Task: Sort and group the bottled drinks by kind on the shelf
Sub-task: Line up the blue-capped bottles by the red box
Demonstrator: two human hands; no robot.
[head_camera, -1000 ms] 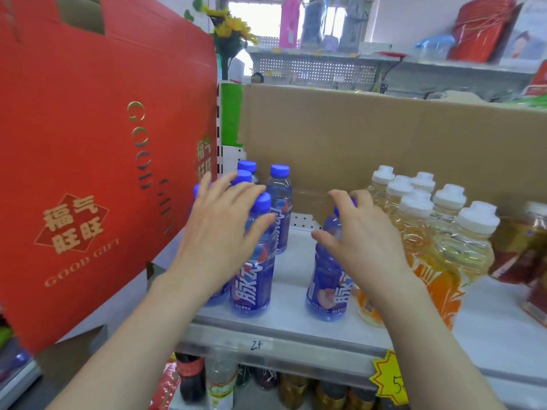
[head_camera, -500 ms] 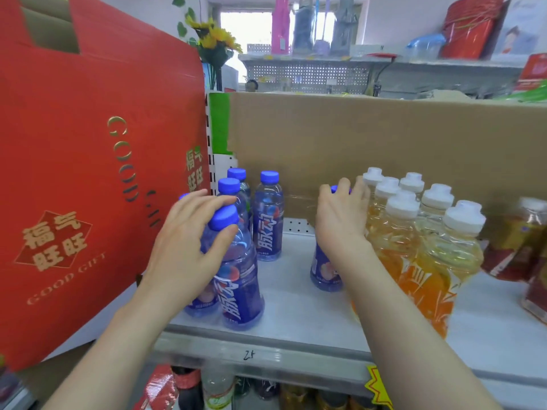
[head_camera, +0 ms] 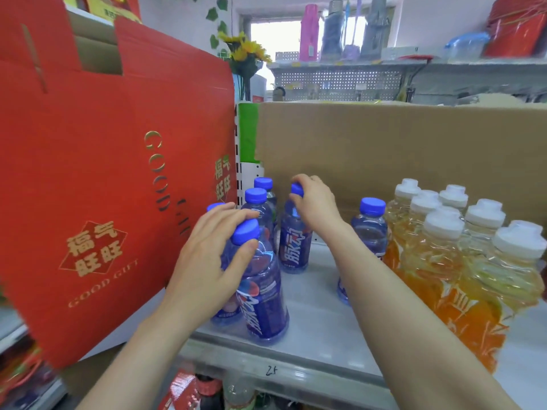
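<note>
Left hand (head_camera: 213, 255): the grip is clamped on the neck of the front blue bottle (head_camera: 263, 297). The thumb sits just under the cap and the fingers curl round the far side.
Front blue bottle: at the front edge of the shelf (head_camera: 313, 324), near its left end, with its top tipped a little leftward (the wide lens may exaggerate this).
Right hand (head_camera: 318, 202): the grip is closed on the cap of the middle blue bottle (head_camera: 294, 250), fingertips curled over the top.
Middle blue bottle: upright, well back from the front edge.
Back blue bottles (head_camera: 257, 202): two stand upright near the back left corner, untouched.
Hidden blue bottle (head_camera: 215, 206): only its cap shows behind the left fingers; I cannot tell whether they touch it.
Lone blue bottle (head_camera: 370, 229): upright, just beside the orange drink pack (head_camera: 444, 276). The right forearm crosses in front of its lower part.
Orange drink pack: white-capped bottles in clear wrap, on the right part of the shelf.
Red gift box (head_camera: 103, 173): at the shelf's left end, just beside the blue bottles.
Cardboard sheet (head_camera: 384, 149): along the back edge.
</note>
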